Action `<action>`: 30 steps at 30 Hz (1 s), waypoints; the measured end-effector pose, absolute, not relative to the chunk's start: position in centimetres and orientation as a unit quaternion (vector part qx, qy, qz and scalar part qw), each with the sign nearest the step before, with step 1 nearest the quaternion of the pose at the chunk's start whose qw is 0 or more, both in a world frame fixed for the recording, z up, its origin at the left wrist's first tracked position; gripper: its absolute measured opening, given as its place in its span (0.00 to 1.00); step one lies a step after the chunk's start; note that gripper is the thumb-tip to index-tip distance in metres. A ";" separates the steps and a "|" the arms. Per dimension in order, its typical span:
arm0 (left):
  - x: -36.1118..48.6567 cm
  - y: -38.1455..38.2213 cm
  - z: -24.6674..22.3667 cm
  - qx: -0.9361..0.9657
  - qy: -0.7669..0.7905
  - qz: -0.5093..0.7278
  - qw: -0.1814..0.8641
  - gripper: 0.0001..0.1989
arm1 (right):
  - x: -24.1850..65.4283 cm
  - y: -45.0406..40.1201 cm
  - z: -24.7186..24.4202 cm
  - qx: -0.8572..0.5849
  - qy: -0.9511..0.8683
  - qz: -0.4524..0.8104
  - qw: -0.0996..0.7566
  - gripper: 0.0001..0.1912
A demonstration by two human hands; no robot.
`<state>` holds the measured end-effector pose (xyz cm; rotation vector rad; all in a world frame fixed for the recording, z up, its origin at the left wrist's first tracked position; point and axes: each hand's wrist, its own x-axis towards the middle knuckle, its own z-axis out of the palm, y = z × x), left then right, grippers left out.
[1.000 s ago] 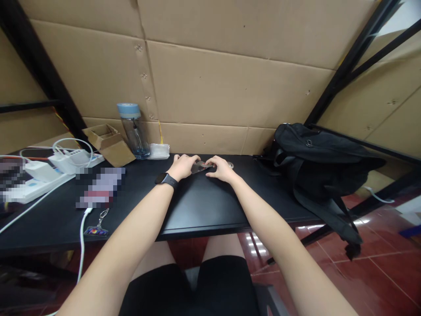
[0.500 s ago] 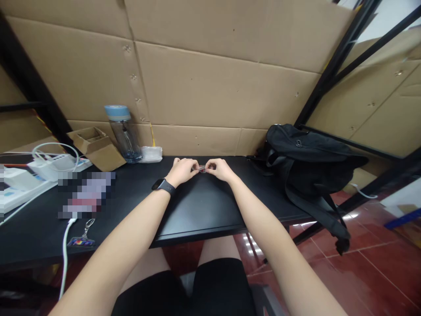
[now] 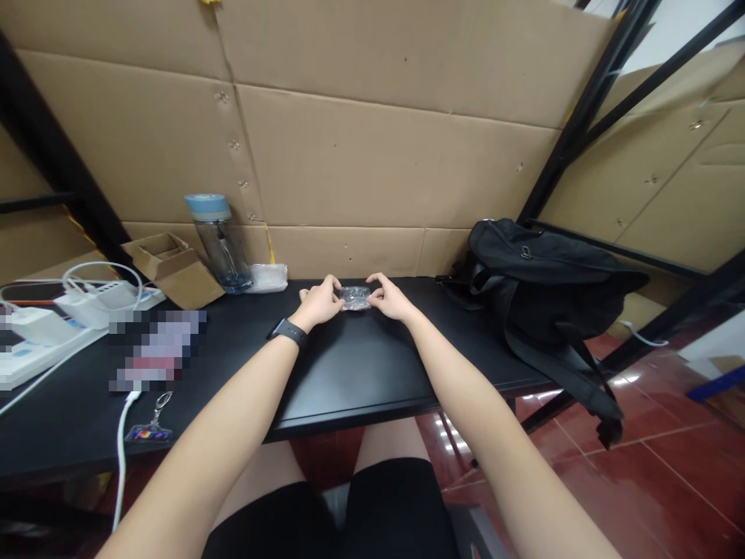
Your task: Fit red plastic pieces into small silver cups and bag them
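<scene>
A small clear plastic packet (image 3: 355,298) with some reddish content shows between my two hands near the back of the black table. My left hand (image 3: 320,301), with a dark watch on the wrist, pinches the packet's left end with its thumb at the near edge. At the right end, my right hand (image 3: 389,298) holds the packet by thumb and fingers, its index finger raised and curved above. Further left of my left hand lies a white, plastic-wrapped pack (image 3: 268,278).
On the left stand a blue-lidded bottle (image 3: 218,244), an open cardboard box (image 3: 180,272) and a white power strip (image 3: 75,330) with cables. A blurred-out phone (image 3: 160,349) and a keychain (image 3: 152,427) lie nearer. A black bag (image 3: 552,272) rests at right. Cardboard (image 3: 349,155) walls the back.
The packet now shows wider and flatter between my hands. My fingers have spread somewhat, with the right index finger lifted. The camera view has shifted slightly.
</scene>
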<state>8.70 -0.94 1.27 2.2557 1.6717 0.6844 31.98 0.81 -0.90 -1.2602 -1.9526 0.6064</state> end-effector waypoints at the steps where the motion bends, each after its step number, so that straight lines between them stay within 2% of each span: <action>1: 8.9 -1.0 1.1 0.773 0.579 0.232 0.117 0.20 | 31.8 0.6 -0.8 -0.498 -0.768 0.213 0.343 0.25; 3: 9.2 -1.2 0.7 0.783 0.577 0.214 0.086 0.22 | 31.3 0.2 -0.5 -0.508 -0.791 0.167 0.299 0.19; 5: 9.4 -1.4 0.3 0.803 0.564 0.187 0.044 0.20 | 30.9 0.0 -0.4 -0.511 -0.809 0.127 0.262 0.13; 10: 9.7 -1.6 -0.3 0.825 0.540 0.165 -0.018 0.16 | 30.8 0.0 -0.5 -0.502 -0.838 0.033 0.212 0.14; 14: 9.6 -1.5 -0.1 0.840 0.523 0.145 0.024 0.18 | 30.8 -0.1 -0.5 -0.485 -0.854 0.033 0.186 0.18; 18: 9.4 -1.6 0.5 0.847 0.514 0.132 0.022 0.12 | 30.8 -0.1 -0.1 -0.518 -0.831 0.034 0.200 0.11; 21: 9.3 -1.8 0.7 0.844 0.512 0.159 0.002 0.11 | 31.2 0.1 0.0 -0.522 -0.819 0.065 0.230 0.09; 27: 9.4 -0.9 0.0 0.829 0.527 0.186 0.023 0.14 | 31.9 0.3 0.1 -0.513 -0.787 0.183 0.289 0.13; 30: 9.4 -0.7 -0.4 0.829 0.528 0.183 0.021 0.15 | 31.8 -0.1 0.5 -0.524 -0.791 0.157 0.272 0.17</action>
